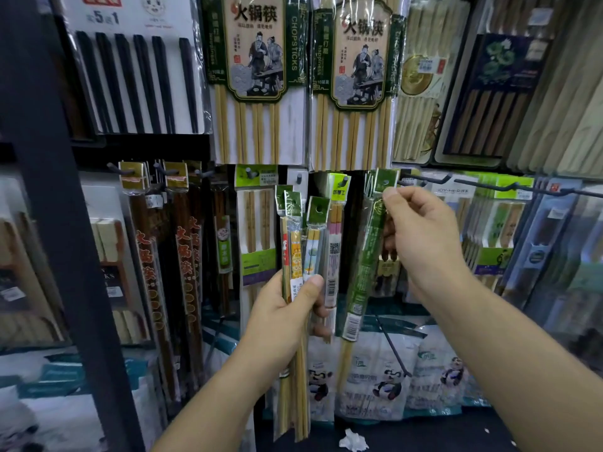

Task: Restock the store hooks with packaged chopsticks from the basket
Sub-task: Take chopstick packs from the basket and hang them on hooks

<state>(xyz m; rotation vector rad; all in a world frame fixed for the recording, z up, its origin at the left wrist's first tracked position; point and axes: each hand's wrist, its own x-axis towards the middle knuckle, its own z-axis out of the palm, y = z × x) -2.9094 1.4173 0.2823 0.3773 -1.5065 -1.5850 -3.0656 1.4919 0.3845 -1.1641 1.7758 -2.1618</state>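
My left hand [287, 308] grips a bundle of several slim chopstick packs [298, 243] with green header cards, held upright in front of the display. My right hand [421, 233] pinches the top of a long green chopstick pack [365, 265], its header card [386, 181] up at a black hook [424, 179]. I cannot tell whether the card's hole is on the hook. The basket is out of view.
Large bamboo chopstick packs [257, 76] hang on the row above. Dark wooden chopstick packs [156, 272] hang to the left, beside a black shelf post [58, 223]. More packs [499, 230] hang on hooks at the right. Panda-printed bags [388, 383] lie below, with crumpled paper [354, 440] on the dark ledge.
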